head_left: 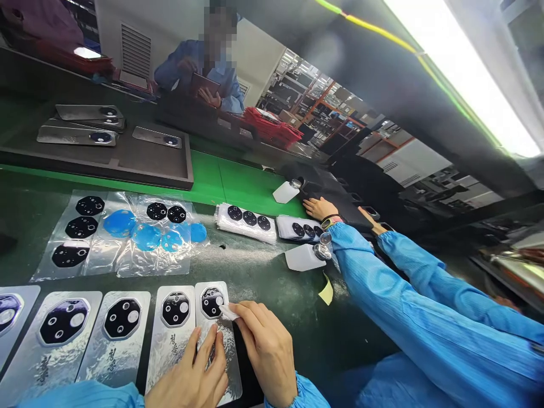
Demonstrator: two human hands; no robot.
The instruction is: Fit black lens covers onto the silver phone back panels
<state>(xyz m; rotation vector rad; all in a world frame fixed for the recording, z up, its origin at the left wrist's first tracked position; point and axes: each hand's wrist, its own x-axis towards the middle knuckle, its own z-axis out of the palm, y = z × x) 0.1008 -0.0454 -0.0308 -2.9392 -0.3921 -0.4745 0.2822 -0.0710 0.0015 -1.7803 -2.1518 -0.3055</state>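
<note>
Several silvery phone back covers with black camera plates lie in a row along the bottom left. My left hand (pixel 191 371) rests with spread fingertips on the rightmost cover (pixel 229 351) and beside the neighbouring cover (pixel 159 345). My right hand (pixel 267 345) pinches a small white wipe (pixel 229 312) against the right edge of the rightmost cover's camera plate (pixel 210 301). Behind the row, clear film sheets (pixel 96 263) carry black round stickers (pixel 80 227) and blue round pieces (pixel 147 237).
A dark tray (pixel 148 164) holds more covers at the back left. Sticker stacks (pixel 250 231) (pixel 293 233), white bottles (pixel 300 258) (pixel 284 192) and a yellow scrap (pixel 326 292) are mid-table. A co-worker's blue sleeves (pixel 382 272) reach in from the right; another person stands behind.
</note>
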